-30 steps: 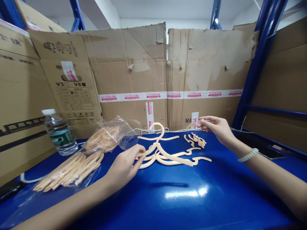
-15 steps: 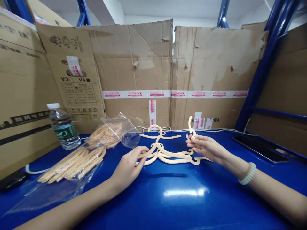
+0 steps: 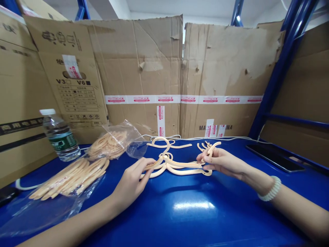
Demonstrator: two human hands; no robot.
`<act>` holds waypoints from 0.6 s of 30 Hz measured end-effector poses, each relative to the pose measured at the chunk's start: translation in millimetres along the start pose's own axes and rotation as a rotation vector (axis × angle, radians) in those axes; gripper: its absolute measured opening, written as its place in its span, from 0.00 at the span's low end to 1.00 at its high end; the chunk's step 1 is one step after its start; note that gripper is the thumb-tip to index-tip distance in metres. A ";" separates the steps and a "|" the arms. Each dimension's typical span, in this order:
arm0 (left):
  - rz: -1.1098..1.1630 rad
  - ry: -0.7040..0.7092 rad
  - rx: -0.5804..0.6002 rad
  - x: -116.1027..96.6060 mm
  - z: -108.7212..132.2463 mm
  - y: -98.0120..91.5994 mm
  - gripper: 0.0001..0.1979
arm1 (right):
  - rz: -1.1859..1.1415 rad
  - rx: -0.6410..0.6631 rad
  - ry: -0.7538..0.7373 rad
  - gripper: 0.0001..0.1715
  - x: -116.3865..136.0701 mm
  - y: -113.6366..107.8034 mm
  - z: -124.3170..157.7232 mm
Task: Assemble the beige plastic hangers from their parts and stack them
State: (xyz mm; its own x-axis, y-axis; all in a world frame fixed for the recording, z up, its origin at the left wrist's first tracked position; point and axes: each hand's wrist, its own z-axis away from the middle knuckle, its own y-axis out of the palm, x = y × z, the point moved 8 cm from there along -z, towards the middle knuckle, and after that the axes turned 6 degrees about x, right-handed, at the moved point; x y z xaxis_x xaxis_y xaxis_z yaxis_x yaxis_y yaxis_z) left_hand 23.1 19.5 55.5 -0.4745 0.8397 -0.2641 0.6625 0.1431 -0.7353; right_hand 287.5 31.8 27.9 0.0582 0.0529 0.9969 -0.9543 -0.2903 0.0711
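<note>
My left hand (image 3: 133,176) pinches the left arm of a cream plastic hanger (image 3: 185,165), its hook curving up. The fingers of my right hand (image 3: 228,163) close on a small curved hanger piece (image 3: 215,146), held at the tip of the hanger's right arm. My fingers partly hide where the two meet. Just below and behind lies another cream hanger (image 3: 187,172) on the blue table. Several loose curved pieces (image 3: 202,147) lie beyond my right hand, and a long hanger part (image 3: 180,146) rests behind the hook.
On the left lie a clear bag of long hanger parts (image 3: 69,176) and a bag of curved parts (image 3: 110,140). A water bottle (image 3: 63,140) stands behind them. A dark phone (image 3: 275,157) lies at right. Cardboard (image 3: 144,79) walls the back, with a white cable (image 3: 231,138) before it.
My right hand has brought the small curved piece down to the end of the hanger's right arm. My left hand keeps its hold on the hanger. The view has shifted slightly.
</note>
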 end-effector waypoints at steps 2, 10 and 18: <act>-0.007 0.020 -0.003 -2.1 0.0 -0.4 0.10 | -0.008 0.040 0.016 0.19 0.0 5.4 2.1; -0.019 0.039 -0.009 -5.8 -0.4 -2.1 0.07 | -0.086 0.106 0.063 0.19 -8.4 13.2 3.7; 0.003 0.036 0.015 -4.7 1.7 -0.1 0.08 | -0.038 0.029 0.038 0.24 -11.1 12.4 1.3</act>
State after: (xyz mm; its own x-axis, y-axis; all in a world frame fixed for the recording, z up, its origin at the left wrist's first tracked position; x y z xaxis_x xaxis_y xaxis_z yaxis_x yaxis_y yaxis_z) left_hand 24.2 14.6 55.8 -0.4511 0.8585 -0.2438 0.6553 0.1331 -0.7436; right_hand 275.4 26.3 17.7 0.0827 0.1008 0.9915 -0.9427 -0.3146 0.1106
